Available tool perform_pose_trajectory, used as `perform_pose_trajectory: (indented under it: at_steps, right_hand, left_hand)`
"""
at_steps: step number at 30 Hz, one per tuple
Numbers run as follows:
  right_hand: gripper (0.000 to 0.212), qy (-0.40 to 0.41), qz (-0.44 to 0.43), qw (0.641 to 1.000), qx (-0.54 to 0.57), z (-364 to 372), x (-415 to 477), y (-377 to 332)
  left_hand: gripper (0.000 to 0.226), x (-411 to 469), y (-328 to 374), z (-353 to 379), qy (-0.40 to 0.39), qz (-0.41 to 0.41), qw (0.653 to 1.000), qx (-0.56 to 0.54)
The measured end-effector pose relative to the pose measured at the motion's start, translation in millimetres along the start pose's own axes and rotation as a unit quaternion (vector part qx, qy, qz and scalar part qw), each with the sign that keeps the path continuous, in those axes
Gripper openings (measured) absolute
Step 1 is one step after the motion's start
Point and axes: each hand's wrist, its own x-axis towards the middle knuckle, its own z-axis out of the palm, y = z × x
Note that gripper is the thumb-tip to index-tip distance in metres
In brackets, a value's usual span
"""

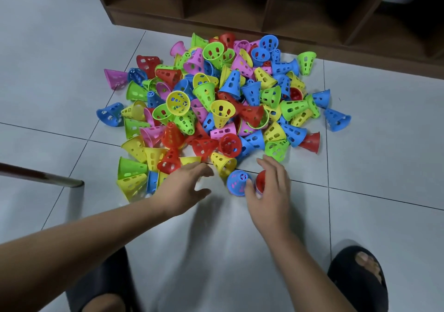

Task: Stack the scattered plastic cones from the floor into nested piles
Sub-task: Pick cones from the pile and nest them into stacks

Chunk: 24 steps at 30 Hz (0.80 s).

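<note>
Head view: red cone (261, 180) within the curled right grip (270, 190); left grip (185, 184) splayed beside the heap (216, 95).

Below frame centre, a red cone (261, 181) is gripped by the right hand (270, 191); the left hand (187, 184) is held open.

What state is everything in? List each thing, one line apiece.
Left hand: open, fingers spread, holding nothing.
Right hand: fingers curled round a red cone.
Blue cone: upright beside the thumb, narrow end up, pink showing through its holes.
Pile of cones: mostly loose, tumbled on the floor.
Slippers: worn.
</note>
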Motion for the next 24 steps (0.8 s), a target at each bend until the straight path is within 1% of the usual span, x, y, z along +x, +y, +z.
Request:
perform_pose_trajectory:
  at_steps: [2, 4, 7, 9, 11, 13, 15, 18, 20, 24]
  right_hand:
    - [0.051, -0.038, -0.055, 0.998, -0.003, 13, -2, -21]
    - [0.048, -0.071, -0.091, 0.993, 0.002, 29, -6, -38]
    - [0.046, -0.138, -0.099, 0.985, -0.009, 58, -7, -55]
    - [0.050, -0.193, -0.095, 0.976, -0.023, 79, -3, -63]
    - [0.058, -0.224, -0.104, 0.967, -0.057, 97, 4, -69]
    - [0.066, -0.242, -0.129, 0.956, -0.107, 110, 13, -71]
    - [0.075, -0.266, -0.149, 0.938, -0.161, 121, 21, -71]
    - [0.096, -0.293, -0.167, 0.917, -0.213, 131, 27, -69]
    - [0.102, -0.294, -0.181, 0.906, -0.244, 133, 24, -69]
    - [0.107, -0.269, -0.201, 0.898, -0.286, 134, 13, -64]
  left_hand:
    - [0.044, -12, -16, -8, -0.002, -0.013, 0.999, 0.053]
    - [0.048, -22, -33, -15, -0.008, -0.023, 0.993, 0.119]
    - [0.062, -33, -52, -23, -0.026, -0.054, 0.977, 0.204]
    - [0.074, -36, -62, -26, -0.043, -0.072, 0.969, 0.234]
    - [0.082, -38, -71, -27, -0.054, -0.079, 0.964, 0.247]
    - [0.084, -40, -78, -26, -0.063, -0.079, 0.963, 0.251]
    - [0.081, -42, -82, -23, -0.069, -0.075, 0.961, 0.257]
    - [0.075, -44, -85, -19, -0.078, -0.065, 0.958, 0.267]
    - [0.074, -44, -85, -19, -0.077, -0.059, 0.958, 0.268]
    - [0.083, -45, -83, -21, -0.067, -0.074, 0.968, 0.232]
